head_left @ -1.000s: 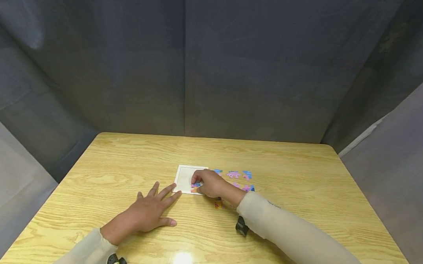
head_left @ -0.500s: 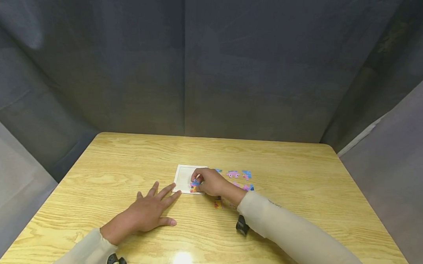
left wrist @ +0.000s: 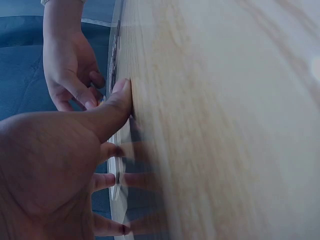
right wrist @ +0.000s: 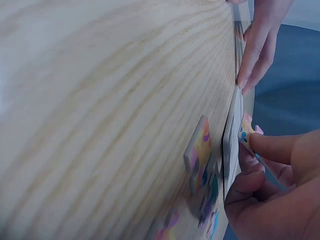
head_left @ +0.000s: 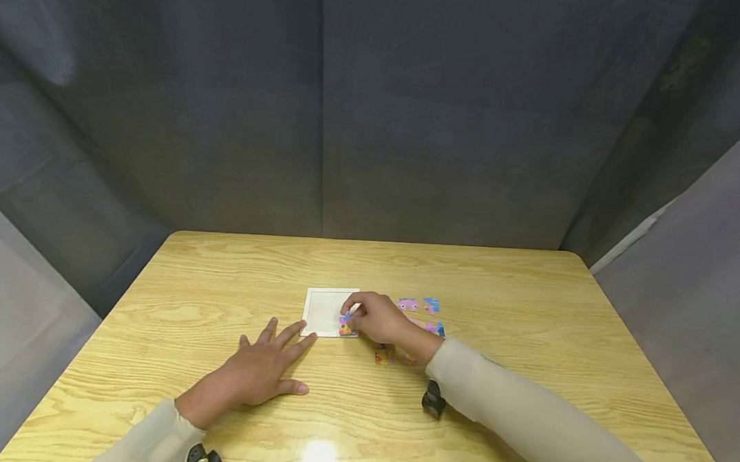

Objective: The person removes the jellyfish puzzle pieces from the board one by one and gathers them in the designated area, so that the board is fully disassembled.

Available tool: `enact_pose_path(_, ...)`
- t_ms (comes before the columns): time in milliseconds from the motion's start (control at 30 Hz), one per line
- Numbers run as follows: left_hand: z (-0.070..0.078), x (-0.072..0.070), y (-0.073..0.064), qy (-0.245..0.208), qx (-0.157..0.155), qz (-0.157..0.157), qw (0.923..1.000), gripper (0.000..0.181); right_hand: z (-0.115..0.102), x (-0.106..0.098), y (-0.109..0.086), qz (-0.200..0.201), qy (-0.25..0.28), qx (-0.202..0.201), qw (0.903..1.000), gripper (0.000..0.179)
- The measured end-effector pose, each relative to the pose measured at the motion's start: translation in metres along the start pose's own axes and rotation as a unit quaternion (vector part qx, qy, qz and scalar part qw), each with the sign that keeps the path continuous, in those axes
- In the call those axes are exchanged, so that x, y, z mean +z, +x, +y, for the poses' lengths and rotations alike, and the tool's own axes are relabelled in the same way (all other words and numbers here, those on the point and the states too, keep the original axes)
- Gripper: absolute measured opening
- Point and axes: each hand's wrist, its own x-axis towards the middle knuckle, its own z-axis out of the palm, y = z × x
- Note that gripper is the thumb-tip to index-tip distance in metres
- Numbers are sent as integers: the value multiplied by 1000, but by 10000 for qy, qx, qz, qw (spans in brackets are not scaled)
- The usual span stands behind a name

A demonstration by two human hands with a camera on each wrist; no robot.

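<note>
A square white puzzle board (head_left: 324, 310) with a raised rim lies flat on the table. My right hand (head_left: 378, 319) pinches a jigsaw piece (head_left: 346, 328) between thumb and fingers, over the board's front right corner. In the right wrist view this jigsaw piece (right wrist: 246, 134), yellow and pink with blue spots, is tilted close over the board. My left hand (head_left: 260, 371) lies palm down with its fingers spread. Two of its fingertips (head_left: 304, 324) are right at the board's front left corner.
Several loose jigsaw pieces (head_left: 431, 305) lie right of the board, partly hidden by my right hand and forearm. One yellow piece (head_left: 381, 356) lies in front of that hand. The wooden table (head_left: 498, 285) ends at a dark curtain (head_left: 449, 124).
My right hand has moved slightly to the right with the jigsaw piece. The board has shifted slightly left. My left hand has stayed still.
</note>
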Motion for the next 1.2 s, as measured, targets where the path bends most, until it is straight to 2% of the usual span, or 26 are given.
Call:
enact_pose_path(367,0,0,-1,-72,-16,-24,10000,88,24,-18,-25,239,278,119,9993,16)
enact_pose_path(533,0,-1,-1,-91,-11,-12,10000,88,32,-28,-41,313,210,33,9993,17)
enact_pose_path(700,0,1,-1,-88,-1,1,10000,88,42,-37,-59,376,461,37,9982,18)
enact_pose_path(1067,0,0,-1,-85,103,66,9999,88,74,-58,-99,702,813,492,9930,15)
enact_pose_path(1200,1,0,-1,-99,97,88,9999,88,83,-63,-112,806,712,698,9917,11)
